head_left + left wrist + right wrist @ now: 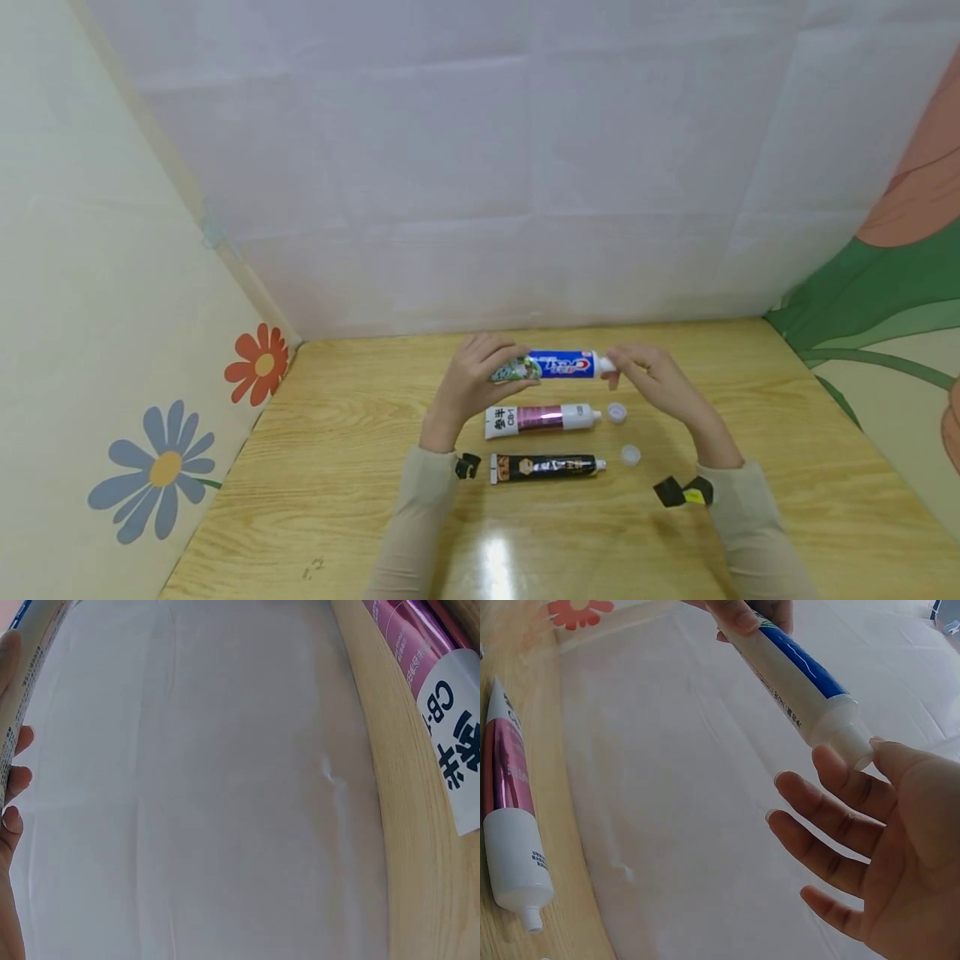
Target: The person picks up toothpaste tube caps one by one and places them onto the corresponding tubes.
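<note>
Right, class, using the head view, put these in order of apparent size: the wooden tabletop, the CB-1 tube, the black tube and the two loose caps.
1. Wooden tabletop
2. CB-1 tube and black tube: too alike to rank
3. Cap by the CB-1 tube and cap by the black tube: also too alike

Indoor booth (487,167), perhaps: flowered wall (112,317), wooden table (360,417)

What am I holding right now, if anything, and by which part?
A blue, white and green toothpaste tube: your left hand grips its tail half, and your right hand pinches the short white cylindrical cap at the opposite end.
</note>
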`<state>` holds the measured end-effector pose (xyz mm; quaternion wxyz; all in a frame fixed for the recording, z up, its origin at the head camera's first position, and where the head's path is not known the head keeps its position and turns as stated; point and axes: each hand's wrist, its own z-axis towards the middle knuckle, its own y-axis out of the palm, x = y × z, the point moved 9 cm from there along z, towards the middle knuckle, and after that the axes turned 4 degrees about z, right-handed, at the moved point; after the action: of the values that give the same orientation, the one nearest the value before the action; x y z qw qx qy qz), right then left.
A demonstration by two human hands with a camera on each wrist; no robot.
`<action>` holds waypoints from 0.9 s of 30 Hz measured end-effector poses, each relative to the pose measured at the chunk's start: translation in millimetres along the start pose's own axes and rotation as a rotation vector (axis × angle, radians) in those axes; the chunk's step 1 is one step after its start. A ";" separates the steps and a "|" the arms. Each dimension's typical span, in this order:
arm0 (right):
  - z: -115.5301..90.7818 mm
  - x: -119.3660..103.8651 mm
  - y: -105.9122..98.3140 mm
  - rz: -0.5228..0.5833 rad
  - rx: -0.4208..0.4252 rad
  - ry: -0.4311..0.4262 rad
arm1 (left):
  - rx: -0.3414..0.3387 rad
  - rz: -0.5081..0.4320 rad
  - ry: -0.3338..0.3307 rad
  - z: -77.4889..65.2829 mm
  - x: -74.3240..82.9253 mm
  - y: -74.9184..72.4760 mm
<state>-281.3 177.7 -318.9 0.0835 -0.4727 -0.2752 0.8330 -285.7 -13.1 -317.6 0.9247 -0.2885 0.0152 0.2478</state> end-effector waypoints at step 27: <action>-1.2 46.6 -0.1 -0.015 -0.005 0.052 | 0.018 -0.017 -0.003 1.1 -2.0 -0.1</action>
<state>-305.5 196.9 -353.8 0.0956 -0.4923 -0.2784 0.8191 -287.6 -13.5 -316.3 0.9295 -0.2797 0.0138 0.2401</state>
